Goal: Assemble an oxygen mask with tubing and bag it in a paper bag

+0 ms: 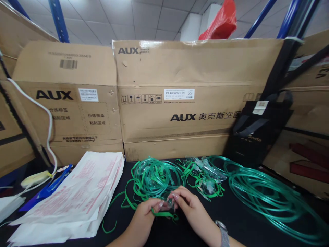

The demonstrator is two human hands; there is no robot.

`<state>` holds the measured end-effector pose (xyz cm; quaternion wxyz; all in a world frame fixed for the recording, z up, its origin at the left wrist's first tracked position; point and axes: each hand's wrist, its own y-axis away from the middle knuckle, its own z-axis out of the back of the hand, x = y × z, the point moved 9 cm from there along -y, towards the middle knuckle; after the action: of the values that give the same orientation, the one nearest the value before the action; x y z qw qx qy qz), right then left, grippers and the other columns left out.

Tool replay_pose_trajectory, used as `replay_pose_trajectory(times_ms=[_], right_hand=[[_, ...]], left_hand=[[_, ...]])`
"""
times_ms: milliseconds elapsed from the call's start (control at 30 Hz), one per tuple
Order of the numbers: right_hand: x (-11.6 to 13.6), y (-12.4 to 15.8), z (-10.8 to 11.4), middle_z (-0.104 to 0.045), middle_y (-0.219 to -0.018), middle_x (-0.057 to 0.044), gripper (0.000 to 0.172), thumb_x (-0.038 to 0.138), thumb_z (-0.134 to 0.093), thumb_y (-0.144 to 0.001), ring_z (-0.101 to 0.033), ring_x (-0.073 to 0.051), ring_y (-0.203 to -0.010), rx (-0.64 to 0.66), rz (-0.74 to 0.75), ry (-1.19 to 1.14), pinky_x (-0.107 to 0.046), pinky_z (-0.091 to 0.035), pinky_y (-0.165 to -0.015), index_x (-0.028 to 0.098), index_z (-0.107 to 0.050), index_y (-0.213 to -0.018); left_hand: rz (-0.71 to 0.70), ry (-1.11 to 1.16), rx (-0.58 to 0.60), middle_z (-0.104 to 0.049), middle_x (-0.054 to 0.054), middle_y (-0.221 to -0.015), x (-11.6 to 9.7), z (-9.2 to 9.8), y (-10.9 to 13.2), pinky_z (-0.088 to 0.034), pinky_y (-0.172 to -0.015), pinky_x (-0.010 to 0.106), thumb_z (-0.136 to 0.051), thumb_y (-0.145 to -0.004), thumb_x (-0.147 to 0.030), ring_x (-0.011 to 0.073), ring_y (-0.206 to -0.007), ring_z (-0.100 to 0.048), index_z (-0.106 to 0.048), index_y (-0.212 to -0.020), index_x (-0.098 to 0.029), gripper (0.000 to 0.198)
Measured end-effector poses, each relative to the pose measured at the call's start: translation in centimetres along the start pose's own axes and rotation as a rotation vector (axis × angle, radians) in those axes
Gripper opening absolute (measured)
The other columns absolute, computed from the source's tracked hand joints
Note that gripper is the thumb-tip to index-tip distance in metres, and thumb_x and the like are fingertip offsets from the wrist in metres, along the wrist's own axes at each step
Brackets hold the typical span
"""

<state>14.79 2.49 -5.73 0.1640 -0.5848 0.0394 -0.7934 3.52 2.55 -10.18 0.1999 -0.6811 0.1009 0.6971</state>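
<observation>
Low in the middle of the head view, my left hand (147, 212) and my right hand (187, 203) meet over a small clear plastic mask (168, 203). The fingers of both are closed on it, and they hide part of its shape. From the mask, a green elastic strap (164, 214) hangs beneath my left fingers. Just beyond my hands lies a coiled bundle of green tubing (154, 178) tangled with green straps and clear plastic. To its right is a second heap of clear masks (207, 185) with green straps.
Large loops of green tubing (267, 195) spread over the right side of the black table. At left lie stacked white printed bags (77, 195), beside a blue tool-like object (55, 181) and a white cable (50, 137). Cardboard boxes (154, 120) and a black bag (254, 137) stand behind.
</observation>
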Motion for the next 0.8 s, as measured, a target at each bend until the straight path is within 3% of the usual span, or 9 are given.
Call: replay_pose_trajectory(times_ms=[100, 233, 300, 533, 633, 800], right_hand=[[0.1, 0.1, 0.3, -0.050, -0.070, -0.002, 0.042, 0.055, -0.043, -0.081, -0.052, -0.016, -0.063, -0.016, 0.015, 0.039, -0.029, -0.045, -0.063, 0.018, -0.063, -0.075], [1.3, 0.2, 1.2, -0.054, -0.093, -0.006, 0.027, 0.043, -0.047, -0.084, -0.051, -0.020, -0.092, -0.071, 0.134, 0.196, -0.033, -0.041, -0.084, 0.023, -0.063, -0.095], [1.6, 0.1, 1.1, -0.054, -0.098, -0.006, 0.022, 0.037, -0.051, -0.084, -0.048, -0.021, -0.099, -0.036, 0.171, 0.278, -0.035, -0.037, -0.090, 0.025, -0.061, -0.100], [1.4, 0.1, 0.5, -0.053, -0.083, -0.002, 0.011, 0.031, -0.057, -0.080, -0.051, -0.018, -0.084, 0.062, 0.126, 0.276, -0.031, -0.041, -0.079, 0.021, -0.059, -0.082], [0.9, 0.0, 0.6, -0.053, -0.078, 0.000, 0.013, 0.032, -0.057, -0.079, -0.051, -0.016, -0.077, 0.045, 0.059, 0.171, -0.028, -0.041, -0.072, 0.019, -0.054, -0.075], [-0.7, -0.5, 1.2, -0.048, -0.064, 0.003, 0.024, 0.042, -0.056, -0.077, -0.045, -0.013, -0.063, -0.014, -0.061, 0.027, -0.024, -0.037, -0.058, 0.018, -0.052, -0.071]], left_hand=[[-0.007, 0.008, 0.002, -0.071, 0.006, -0.091, -0.2, -0.1, 0.1, -0.044, -0.086, 0.035, -0.049, -0.078, -0.051, 0.0236, -0.091, -0.062, -0.070, -0.088, -0.017, 0.041], [-0.017, 0.001, -0.042, -0.071, 0.007, -0.090, -0.7, 0.2, 0.3, -0.044, -0.086, 0.035, -0.048, -0.079, -0.048, 0.0229, -0.090, -0.062, -0.068, -0.088, -0.017, 0.038], [-0.028, -0.012, -0.059, -0.071, 0.007, -0.092, -1.0, 0.4, 0.4, -0.044, -0.086, 0.034, -0.047, -0.080, -0.047, 0.0225, -0.090, -0.062, -0.067, -0.090, -0.017, 0.038], [-0.064, -0.045, -0.149, -0.070, 0.006, -0.093, -1.8, 1.2, 0.7, -0.045, -0.082, 0.031, -0.050, -0.081, -0.037, 0.0207, -0.089, -0.061, -0.067, -0.091, -0.018, 0.028], [-0.054, 0.012, -0.138, -0.069, 0.005, -0.092, -1.5, 0.9, 0.6, -0.046, -0.081, 0.029, -0.060, -0.074, -0.028, 0.0193, -0.087, -0.060, -0.066, -0.091, -0.018, 0.021], [-0.074, -0.069, -0.147, -0.064, 0.004, -0.091, -1.2, 0.5, 0.6, -0.048, -0.070, 0.026, -0.065, -0.064, -0.012, 0.0141, -0.071, -0.058, -0.064, -0.095, -0.018, 0.032]])
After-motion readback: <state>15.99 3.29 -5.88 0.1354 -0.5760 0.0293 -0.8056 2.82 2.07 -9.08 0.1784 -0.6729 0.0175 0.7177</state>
